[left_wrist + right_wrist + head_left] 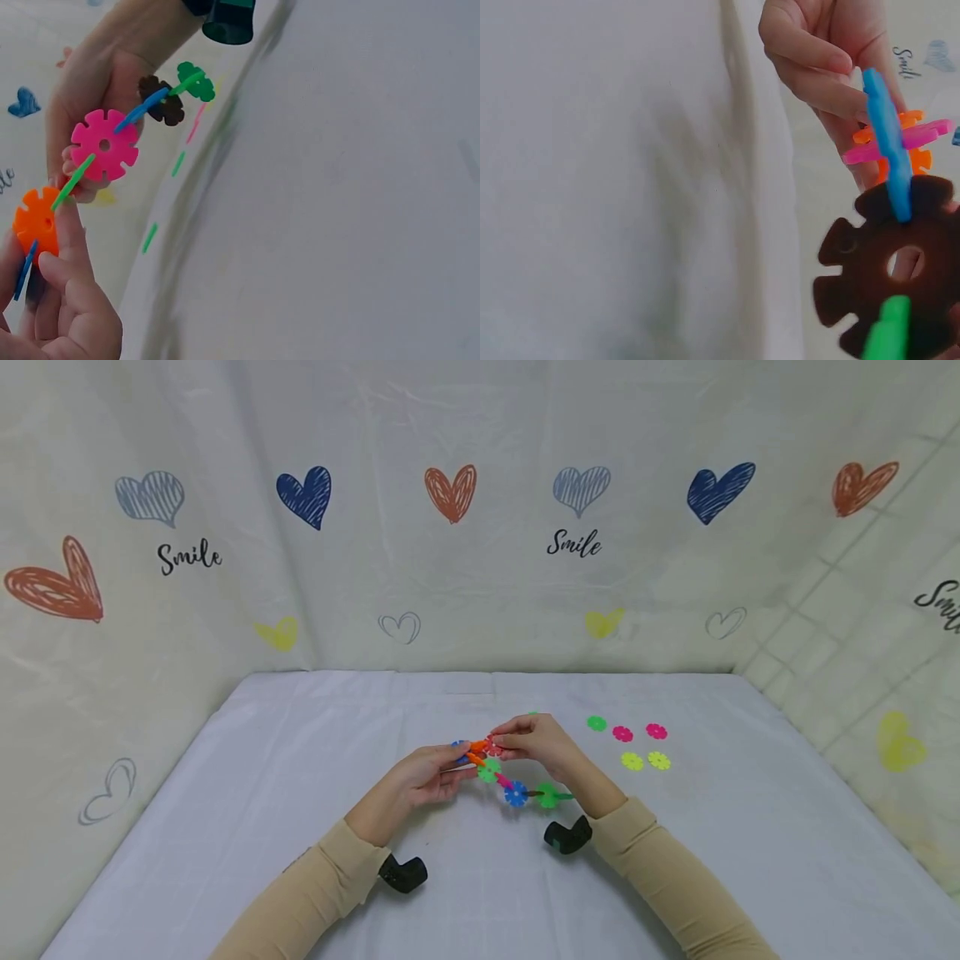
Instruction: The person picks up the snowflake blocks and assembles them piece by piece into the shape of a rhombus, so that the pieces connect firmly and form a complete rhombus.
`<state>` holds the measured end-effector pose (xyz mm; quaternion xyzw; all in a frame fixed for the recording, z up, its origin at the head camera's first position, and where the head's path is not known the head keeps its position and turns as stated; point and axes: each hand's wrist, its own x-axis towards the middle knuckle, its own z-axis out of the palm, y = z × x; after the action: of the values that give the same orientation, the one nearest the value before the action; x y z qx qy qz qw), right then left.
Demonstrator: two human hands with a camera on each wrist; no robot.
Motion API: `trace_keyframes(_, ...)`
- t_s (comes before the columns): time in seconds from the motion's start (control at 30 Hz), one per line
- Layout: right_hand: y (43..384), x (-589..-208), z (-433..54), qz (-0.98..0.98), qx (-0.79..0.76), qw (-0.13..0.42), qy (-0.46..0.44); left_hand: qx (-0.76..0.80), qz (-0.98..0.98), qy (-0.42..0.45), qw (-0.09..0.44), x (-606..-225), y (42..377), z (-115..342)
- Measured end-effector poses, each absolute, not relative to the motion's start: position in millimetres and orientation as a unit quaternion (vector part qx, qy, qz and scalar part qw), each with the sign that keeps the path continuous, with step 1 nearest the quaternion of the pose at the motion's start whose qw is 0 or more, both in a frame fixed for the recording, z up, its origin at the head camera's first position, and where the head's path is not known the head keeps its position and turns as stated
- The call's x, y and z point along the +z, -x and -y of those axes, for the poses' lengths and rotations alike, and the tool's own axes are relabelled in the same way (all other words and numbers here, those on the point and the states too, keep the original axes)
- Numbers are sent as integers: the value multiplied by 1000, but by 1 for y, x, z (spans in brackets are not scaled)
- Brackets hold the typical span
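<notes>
A chain of notched, flower-shaped plastic interlocking discs [516, 794] hangs between the two hands in a loop of several colours. The left hand [431, 774] pinches one part of the chain between thumb and fingers, beside a blue disc and an orange disc [36, 222]. Close on its right, the right hand [542, 745] pinches a red disc [492, 746] with thumb and forefinger. In the left wrist view a pink disc [105, 145] hangs below the right hand. A brown disc [877, 277] fills the near part of the right wrist view, slotted to a blue disc [889, 142].
Loose discs lie on the white-covered table [300, 718] beyond the right hand: a green disc [597, 723], two pink discs [622, 734] and two yellow discs [632, 762]. Black wrist mounts [567, 836] sit by both cuffs. A printed cloth wall [495, 577] stands behind.
</notes>
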<state>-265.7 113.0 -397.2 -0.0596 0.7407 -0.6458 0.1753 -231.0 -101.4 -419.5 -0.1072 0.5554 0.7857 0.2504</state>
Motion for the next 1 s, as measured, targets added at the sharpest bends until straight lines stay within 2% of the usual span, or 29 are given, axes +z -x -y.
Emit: trace_keyframes(1.0, 263, -392, -117, -734, -650, 179, 85, 785, -550, 94, 267, -412, 230, 96)
